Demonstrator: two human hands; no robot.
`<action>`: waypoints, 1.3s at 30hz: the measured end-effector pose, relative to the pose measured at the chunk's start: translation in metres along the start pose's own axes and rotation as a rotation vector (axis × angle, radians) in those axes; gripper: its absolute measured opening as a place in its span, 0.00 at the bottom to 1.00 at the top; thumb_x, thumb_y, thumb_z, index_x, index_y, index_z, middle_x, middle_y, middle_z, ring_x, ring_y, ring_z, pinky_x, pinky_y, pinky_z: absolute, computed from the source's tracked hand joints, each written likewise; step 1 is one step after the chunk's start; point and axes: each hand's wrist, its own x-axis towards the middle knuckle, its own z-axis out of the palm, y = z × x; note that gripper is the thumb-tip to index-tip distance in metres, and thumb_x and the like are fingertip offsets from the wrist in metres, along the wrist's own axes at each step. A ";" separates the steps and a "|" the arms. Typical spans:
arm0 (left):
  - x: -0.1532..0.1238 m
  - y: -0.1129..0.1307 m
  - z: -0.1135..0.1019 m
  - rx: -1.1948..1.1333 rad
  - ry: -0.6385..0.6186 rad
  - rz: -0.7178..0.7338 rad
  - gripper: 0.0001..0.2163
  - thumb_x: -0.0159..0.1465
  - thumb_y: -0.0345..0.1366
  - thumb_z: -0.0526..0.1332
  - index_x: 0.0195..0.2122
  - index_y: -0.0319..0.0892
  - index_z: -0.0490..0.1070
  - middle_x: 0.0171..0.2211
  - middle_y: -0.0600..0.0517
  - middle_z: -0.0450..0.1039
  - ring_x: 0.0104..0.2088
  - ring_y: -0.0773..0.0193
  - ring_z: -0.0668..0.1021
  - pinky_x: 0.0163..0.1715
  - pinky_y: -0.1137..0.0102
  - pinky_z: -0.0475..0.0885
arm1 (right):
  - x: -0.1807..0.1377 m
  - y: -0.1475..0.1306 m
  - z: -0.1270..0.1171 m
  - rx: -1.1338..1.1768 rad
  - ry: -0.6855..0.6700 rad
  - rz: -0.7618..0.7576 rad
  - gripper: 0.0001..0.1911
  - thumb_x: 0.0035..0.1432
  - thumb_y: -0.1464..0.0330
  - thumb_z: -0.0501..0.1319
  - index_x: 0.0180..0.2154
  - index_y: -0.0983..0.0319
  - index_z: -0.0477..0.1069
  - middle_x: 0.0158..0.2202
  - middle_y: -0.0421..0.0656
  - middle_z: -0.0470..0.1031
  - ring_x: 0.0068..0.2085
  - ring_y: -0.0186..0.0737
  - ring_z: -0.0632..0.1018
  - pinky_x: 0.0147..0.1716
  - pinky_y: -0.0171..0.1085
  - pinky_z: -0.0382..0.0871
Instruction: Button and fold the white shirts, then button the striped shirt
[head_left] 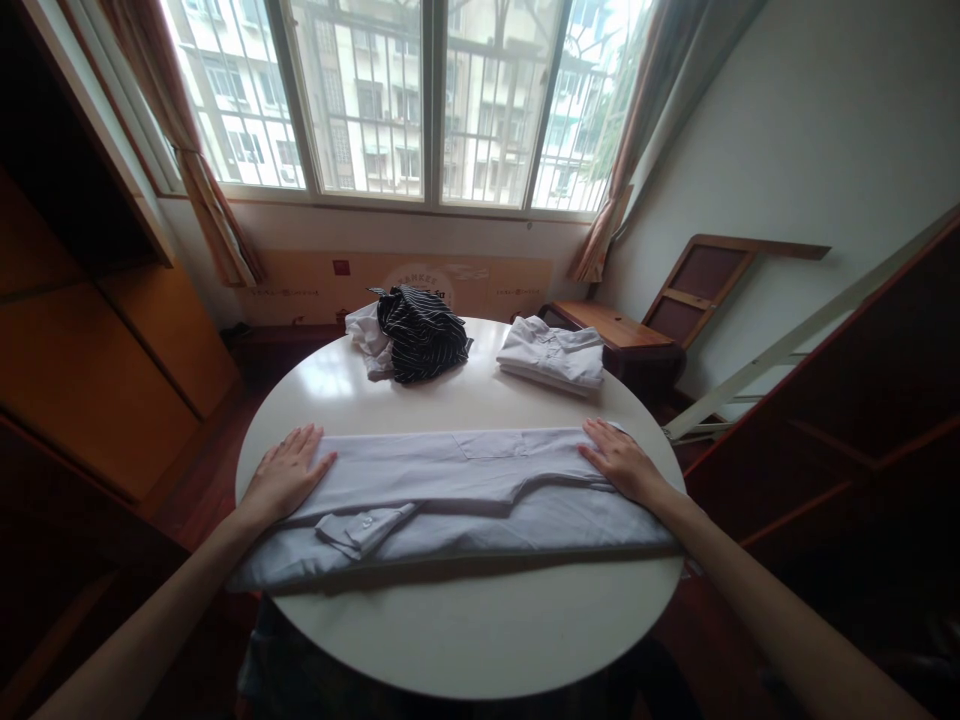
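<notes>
A white shirt, folded into a long band, lies across the round white table. Its cuff with a button shows near the left, and a pocket outline is visible near the far edge. My left hand rests flat on the shirt's left end, fingers stretched out. On the right end lies my right hand, also flat with its fingers extended. Neither hand grips the cloth. Both ends of the shirt reach to the table's rim, and the left end hangs slightly past it.
At the table's back sit a crumpled black striped garment with white cloth beside it, and a folded white shirt stack. Beyond are a wooden chair, a large cardboard box and a barred window. Cabinets flank the left.
</notes>
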 end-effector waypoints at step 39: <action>-0.001 0.002 -0.001 -0.022 0.030 -0.014 0.29 0.60 0.48 0.40 0.58 0.36 0.49 0.60 0.46 0.47 0.59 0.57 0.51 0.55 0.61 0.49 | -0.005 0.005 -0.009 0.266 0.442 0.185 0.18 0.54 0.67 0.46 0.40 0.66 0.69 0.40 0.51 0.72 0.42 0.46 0.71 0.44 0.44 0.64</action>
